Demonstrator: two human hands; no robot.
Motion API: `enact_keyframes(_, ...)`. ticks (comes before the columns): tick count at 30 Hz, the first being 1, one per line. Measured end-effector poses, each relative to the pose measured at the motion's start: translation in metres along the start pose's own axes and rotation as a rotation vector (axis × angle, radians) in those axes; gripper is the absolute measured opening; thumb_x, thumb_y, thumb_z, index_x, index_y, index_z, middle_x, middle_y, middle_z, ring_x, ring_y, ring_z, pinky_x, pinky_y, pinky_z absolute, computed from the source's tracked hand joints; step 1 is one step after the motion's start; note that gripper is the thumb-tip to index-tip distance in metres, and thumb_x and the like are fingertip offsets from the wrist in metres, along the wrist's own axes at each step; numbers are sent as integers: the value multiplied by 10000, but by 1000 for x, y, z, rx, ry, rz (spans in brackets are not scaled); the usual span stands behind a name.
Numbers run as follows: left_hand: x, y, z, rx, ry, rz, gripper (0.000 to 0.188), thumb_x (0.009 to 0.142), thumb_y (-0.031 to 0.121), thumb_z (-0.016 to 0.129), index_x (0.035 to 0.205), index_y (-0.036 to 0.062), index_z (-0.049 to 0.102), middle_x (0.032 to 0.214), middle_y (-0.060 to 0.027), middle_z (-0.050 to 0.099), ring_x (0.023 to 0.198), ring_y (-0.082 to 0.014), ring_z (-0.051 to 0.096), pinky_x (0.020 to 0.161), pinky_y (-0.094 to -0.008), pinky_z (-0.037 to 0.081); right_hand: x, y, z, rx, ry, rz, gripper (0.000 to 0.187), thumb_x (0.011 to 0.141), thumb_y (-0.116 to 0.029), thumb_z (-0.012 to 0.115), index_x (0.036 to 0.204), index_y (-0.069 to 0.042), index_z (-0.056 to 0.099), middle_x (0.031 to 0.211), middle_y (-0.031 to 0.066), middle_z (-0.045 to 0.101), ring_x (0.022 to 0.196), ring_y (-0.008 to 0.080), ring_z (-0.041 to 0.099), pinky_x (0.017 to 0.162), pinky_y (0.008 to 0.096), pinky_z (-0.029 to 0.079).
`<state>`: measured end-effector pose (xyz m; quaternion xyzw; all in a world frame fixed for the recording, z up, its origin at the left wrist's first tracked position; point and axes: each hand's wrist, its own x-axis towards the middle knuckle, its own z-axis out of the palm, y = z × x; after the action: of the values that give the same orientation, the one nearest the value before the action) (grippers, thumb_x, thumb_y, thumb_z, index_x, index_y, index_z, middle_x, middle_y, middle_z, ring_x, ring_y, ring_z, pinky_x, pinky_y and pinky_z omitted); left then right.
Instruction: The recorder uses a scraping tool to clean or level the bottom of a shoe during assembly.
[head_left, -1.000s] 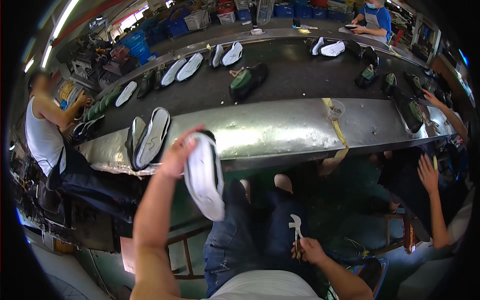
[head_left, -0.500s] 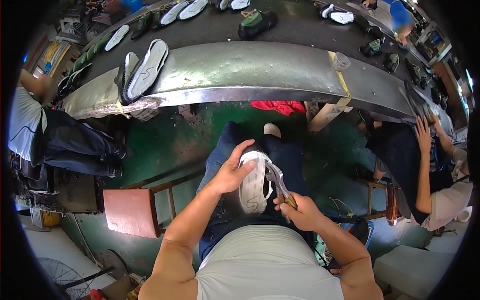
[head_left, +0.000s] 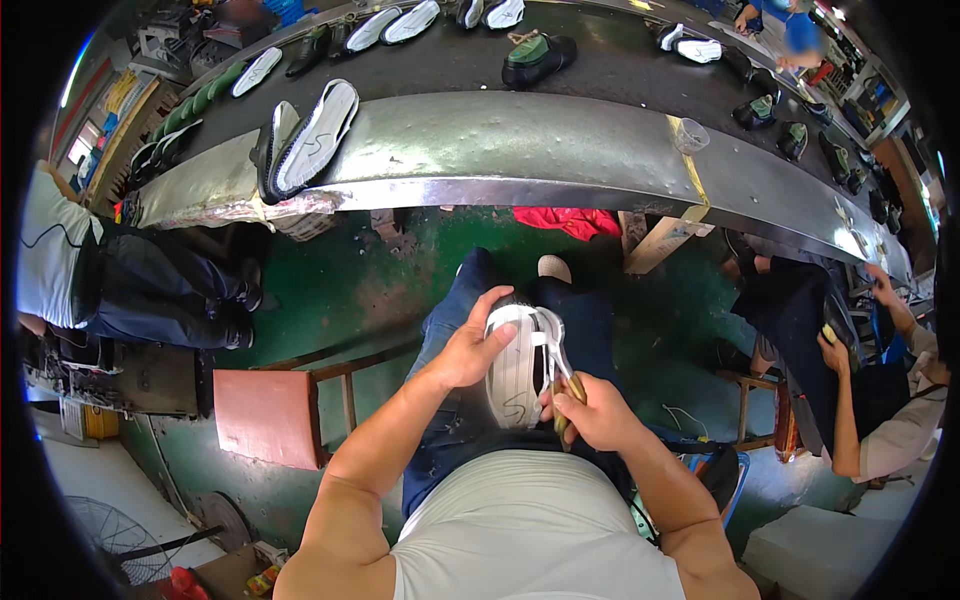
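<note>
On my lap lies a shoe (head_left: 510,375), turned with its pale, dark-marked underside up. Its toe end points away from me. My left hand (head_left: 474,346) is wrapped around that far end, thumb pressed on the underside. In my right hand (head_left: 598,412) are metal pliers (head_left: 563,372), gripped by yellowish handles. Their jaws are at the shoe's right edge near the toe; a white strip shows there. Whether the jaws have bitten into the edge I cannot make out.
Ahead runs a dark conveyor belt (head_left: 440,75) with a metal ledge (head_left: 500,135); a pair of shoes (head_left: 318,135) leans there. A clear cup (head_left: 690,136) stands on it. Left is a reddish stool (head_left: 265,418). A co-worker (head_left: 880,400) sits right; another person (head_left: 65,240) is left.
The pliers have swung more upright, their jaws shifting along the shoe's right edge toward the toe. My left hand keeps its hold. The co-worker at right has lowered a dark shoe to the lap.
</note>
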<state>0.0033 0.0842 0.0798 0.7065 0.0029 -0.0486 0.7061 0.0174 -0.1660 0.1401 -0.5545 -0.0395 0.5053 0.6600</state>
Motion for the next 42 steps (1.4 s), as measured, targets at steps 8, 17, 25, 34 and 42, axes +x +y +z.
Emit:
enact_keyframes(8,-4,8,1,-157,-146,20,608,1033,187,555,1542,158,223,1287,-81,548,1205,-172,485,1076,-324,368,-5,-10,-3,603,-277,27,277,993,-167,566,1170,47,570,929,90,682,729,182,649,578,244,488)
enact_keyframes(17,6,8,0,-32,-173,-13,747,966,109,624,1550,140,159,1295,-107,539,1222,-194,484,1082,-340,365,7,-27,-22,-57,-112,-58,221,978,-172,592,1104,10,593,864,93,666,739,153,638,625,292,506)
enact_keyframes(25,13,3,7,-81,-117,-56,619,1041,211,552,1547,133,204,1298,-77,533,1204,-172,481,1061,-316,383,5,-21,-4,-188,9,-54,261,1029,-172,480,1195,9,570,1011,90,681,829,145,646,567,247,525)
enact_keyframes(34,14,0,2,120,42,-27,463,1033,205,561,1465,111,422,1253,-88,602,1153,-160,547,1021,-304,433,30,-14,-24,-859,104,-193,222,972,-161,578,1122,3,588,850,108,693,706,178,663,633,322,507)
enact_keyframes(42,7,-8,-5,-141,33,9,451,999,131,616,1429,123,481,1208,-26,612,1078,-111,566,963,-275,467,32,10,-20,-1318,349,-572,227,959,-181,583,1060,19,548,974,197,693,776,367,687,699,484,534)
